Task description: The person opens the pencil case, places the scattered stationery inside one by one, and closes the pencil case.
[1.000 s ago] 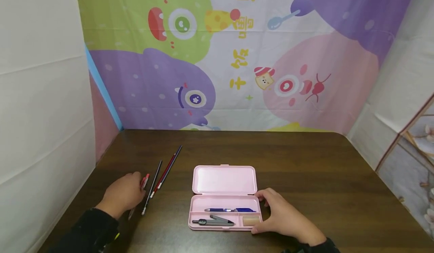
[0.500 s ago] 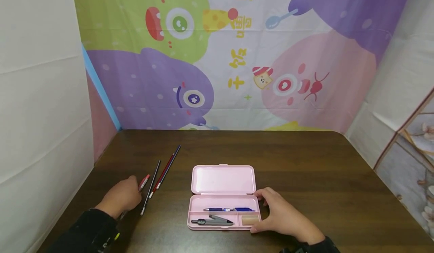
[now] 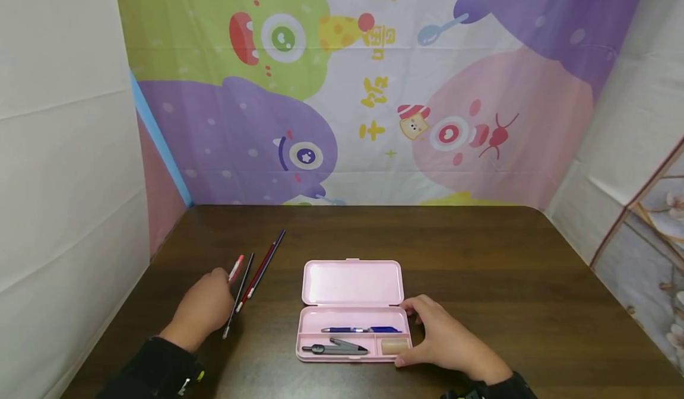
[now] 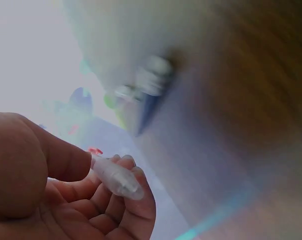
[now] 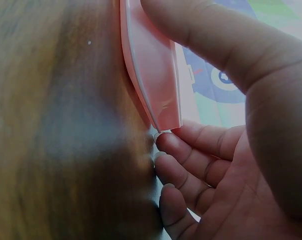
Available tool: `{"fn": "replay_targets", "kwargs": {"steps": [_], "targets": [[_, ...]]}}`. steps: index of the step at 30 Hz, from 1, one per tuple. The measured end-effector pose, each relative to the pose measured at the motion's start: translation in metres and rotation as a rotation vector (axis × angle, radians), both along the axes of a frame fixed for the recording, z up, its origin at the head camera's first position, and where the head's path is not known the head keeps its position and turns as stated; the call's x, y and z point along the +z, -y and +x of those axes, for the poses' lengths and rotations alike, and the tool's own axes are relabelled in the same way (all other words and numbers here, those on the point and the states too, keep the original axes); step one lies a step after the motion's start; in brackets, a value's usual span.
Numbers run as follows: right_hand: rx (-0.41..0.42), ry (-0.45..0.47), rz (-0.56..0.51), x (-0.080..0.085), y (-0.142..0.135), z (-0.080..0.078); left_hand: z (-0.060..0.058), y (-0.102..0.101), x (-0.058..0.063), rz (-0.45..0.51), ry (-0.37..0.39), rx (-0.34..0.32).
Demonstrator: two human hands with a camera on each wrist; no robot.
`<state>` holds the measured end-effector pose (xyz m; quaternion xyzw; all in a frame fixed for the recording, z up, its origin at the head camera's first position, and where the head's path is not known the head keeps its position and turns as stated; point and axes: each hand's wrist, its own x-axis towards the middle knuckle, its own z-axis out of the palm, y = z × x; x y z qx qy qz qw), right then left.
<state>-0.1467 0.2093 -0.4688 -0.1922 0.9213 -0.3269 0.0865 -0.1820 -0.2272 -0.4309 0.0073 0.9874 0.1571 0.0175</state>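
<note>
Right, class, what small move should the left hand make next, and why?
Probably carry the slim red-and-white pen toward the open pink plastic pencil case: the left hand pinches that pen, the right hand holds the case, and there's room beside the slim blue pen.

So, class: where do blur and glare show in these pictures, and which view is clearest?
Head: clearest, the pencil case and blue pen easily made out; left wrist: the left hand fairly sharp, everything behind it smeared, upper left washed out; right wrist: pale glare on the table, its wood grain blurred.
</note>
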Motion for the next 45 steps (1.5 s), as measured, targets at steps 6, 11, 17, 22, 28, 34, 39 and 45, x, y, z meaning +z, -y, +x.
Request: {"fn": "replay_targets", "kwargs": {"steps": [6,11,17,22,28,34,39,45], "targets": [[-0.002,0.007,-0.002,0.001,0.000,0.001,0.004,-0.019,0.016,0.091,0.011,-0.017],[-0.004,0.012,-0.007,0.001,0.001,0.000,0.008,-0.034,0.030,0.151,0.003,-0.039],[0.004,-0.031,-0.002,0.000,0.000,-0.001,0.013,-0.054,0.039,0.184,-0.070,-0.085],[0.011,-0.048,-0.010,0.000,-0.001,0.000,0.015,-0.072,0.044,0.214,-0.103,-0.096],[0.014,-0.032,-0.012,0.002,0.000,0.001,0.017,-0.097,0.042,0.195,-0.126,-0.183],[0.011,-0.023,-0.006,0.004,0.000,0.001,0.019,-0.115,0.038,0.163,-0.096,-0.304],[0.009,-0.018,-0.002,0.003,0.000,0.001,0.020,-0.126,0.036,0.154,-0.136,-0.423],[0.005,-0.025,-0.006,0.001,0.000,0.002,0.021,-0.139,0.031,0.121,-0.260,-0.517]]}}
